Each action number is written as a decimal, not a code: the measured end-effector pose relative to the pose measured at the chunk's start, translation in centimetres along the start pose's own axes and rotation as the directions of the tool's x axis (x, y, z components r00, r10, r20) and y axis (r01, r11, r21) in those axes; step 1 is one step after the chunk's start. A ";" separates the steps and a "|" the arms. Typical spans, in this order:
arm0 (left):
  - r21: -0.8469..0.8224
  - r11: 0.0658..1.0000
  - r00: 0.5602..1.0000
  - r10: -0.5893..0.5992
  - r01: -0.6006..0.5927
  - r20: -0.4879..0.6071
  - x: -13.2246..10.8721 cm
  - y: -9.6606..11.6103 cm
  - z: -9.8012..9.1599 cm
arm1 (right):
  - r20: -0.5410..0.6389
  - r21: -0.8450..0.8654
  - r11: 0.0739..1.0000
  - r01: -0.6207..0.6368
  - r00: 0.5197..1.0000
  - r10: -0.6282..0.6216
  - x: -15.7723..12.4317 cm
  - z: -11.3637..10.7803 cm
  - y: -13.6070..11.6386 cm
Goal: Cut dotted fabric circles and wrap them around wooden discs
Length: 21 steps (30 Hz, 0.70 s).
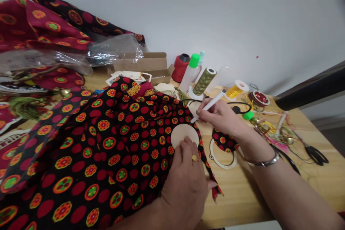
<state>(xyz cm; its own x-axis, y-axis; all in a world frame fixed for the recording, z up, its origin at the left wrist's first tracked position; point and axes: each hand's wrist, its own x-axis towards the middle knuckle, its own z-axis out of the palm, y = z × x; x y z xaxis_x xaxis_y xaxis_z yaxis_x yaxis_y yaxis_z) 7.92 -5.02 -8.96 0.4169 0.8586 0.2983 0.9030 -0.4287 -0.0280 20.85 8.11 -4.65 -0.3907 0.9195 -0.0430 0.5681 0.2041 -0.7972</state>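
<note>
A pale round wooden disc (181, 133) lies flat on a black cloth (121, 143) patterned with red, orange and green flowers. My left hand (185, 176) presses the disc down with its fingertips, the thumb spread out by the cloth's right edge. Pinched in my right hand (219, 113) is a white pen (212, 101), slanting down with its lower end by the disc's upper right side. Whether the pen touches the cloth I cannot tell. Right of the disc, a wooden ring (227, 167) lies partly under a small piece of the same patterned cloth (223, 143).
Behind stand a red thread cone (180, 69), a green-capped bottle (191, 72), an olive thread spool (205, 82) and a yellow spool (236, 90). Black scissors (316, 155) and tangled threads lie at right. A cardboard box (153, 63) and folded fabrics (40, 25) occupy the back left.
</note>
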 end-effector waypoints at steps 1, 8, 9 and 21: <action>-0.002 1.000 1.000 -0.002 0.002 -0.006 0.0 0.0 0.0 | -0.019 -0.007 1.000 -0.006 1.000 0.006 -0.3 0.0 0.0; -0.009 1.000 1.000 0.013 -0.013 -0.027 0.0 -0.1 0.0 | -0.117 -0.022 0.999 -0.042 0.992 0.039 -2.2 0.1 -0.1; -0.009 1.000 0.999 0.021 -0.021 -0.028 0.1 -0.1 -0.1 | -0.129 -0.019 0.998 -0.052 0.990 0.050 -2.5 0.1 -0.1; -0.027 0.999 0.999 0.025 -0.025 0.023 0.0 -0.1 0.2 | -0.183 0.067 0.993 -0.100 0.977 0.111 -5.6 1.0 0.0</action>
<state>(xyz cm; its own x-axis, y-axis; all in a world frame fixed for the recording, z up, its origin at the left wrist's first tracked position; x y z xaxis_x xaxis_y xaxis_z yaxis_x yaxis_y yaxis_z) 7.80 -4.92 -9.13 0.4419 0.8536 0.2757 0.8893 -0.4572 -0.0098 22.29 2.60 -5.01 -0.1862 0.9823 -0.0203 0.5547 0.0880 -0.8273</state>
